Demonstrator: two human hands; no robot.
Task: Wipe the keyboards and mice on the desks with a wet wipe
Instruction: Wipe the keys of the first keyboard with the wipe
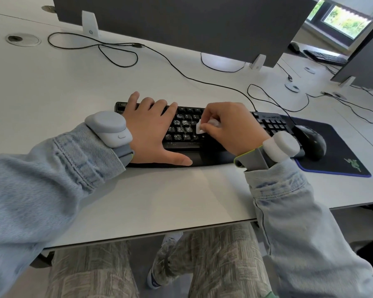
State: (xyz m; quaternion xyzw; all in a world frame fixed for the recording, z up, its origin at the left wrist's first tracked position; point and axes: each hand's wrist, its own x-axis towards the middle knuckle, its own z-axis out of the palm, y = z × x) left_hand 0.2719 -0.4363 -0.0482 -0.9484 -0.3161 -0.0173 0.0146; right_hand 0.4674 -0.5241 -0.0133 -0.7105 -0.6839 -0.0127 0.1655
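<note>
Black keyboard (pixel 202 134) lying on white desk (pixel 73 87), roughly midway between front and back edges, long side parallel to front edge. Several centre keys speckled with whitish residue or moisture.

Left hand (pixel 153 130) laid flat on left half of keyboard, fingers straight and spread, thumb stretched along wrist rest; nothing gripped. Grey wrist device (pixel 109 129) strapped above denim cuff.

Right hand (pixel 228 127) over centre-right of keyboard, fingers curled and pinching folded white wet wipe (pixel 205 125). Wipe pressed against keys of middle rows, just beside left fingertips but apart from them. White wrist device (pixel 281 147) strapped on right wrist.

Black mouse (pixel 310 141) resting on dark mouse pad (pixel 340 160) toward right edge of desk, just beside right end of keyboard; untouched by either hand. Green logo at pad's near right corner.

Black cables (pixel 116 48) looping across rear of desk, one leading to back of keyboard. Dark divider panel (pixel 181 22) standing along back edge on white brackets. Second keyboard (pixel 325 57) visible on neighbouring desk at far right, small and indistinct. Patterned trousers (pixel 213 265) visible below front edge.
</note>
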